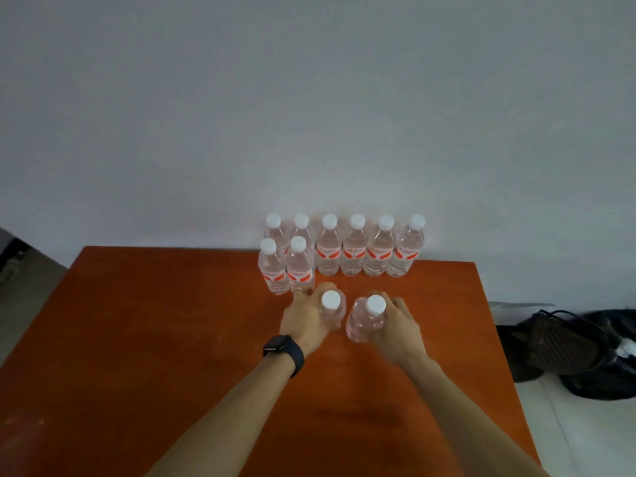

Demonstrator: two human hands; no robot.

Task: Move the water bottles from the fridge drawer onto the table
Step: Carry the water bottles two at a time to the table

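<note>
Seem full: fairly heavy, stiff-walled yet smooth and likely slippery, best taken round the body below the shoulder. Wraps the left hand (303,321) round one water bottle (331,301) and the right hand (399,327) round a second bottle (364,323), fingers curled close, both upright. Holds them low over the table (172,339), just before eight standing bottles (352,256) at its far edge; touching it or not, cannot tell.

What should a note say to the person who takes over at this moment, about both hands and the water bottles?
Left hand grips the left bottle, cap up, over the table.
Right hand grips the right bottle, cap up, beside it.
Done: eight bottles stand at the table's far edge: back row of six, front pair before its left end.
Left: set both held bottles down next to the front pair. Fridge drawer not in view; more may remain.
</note>
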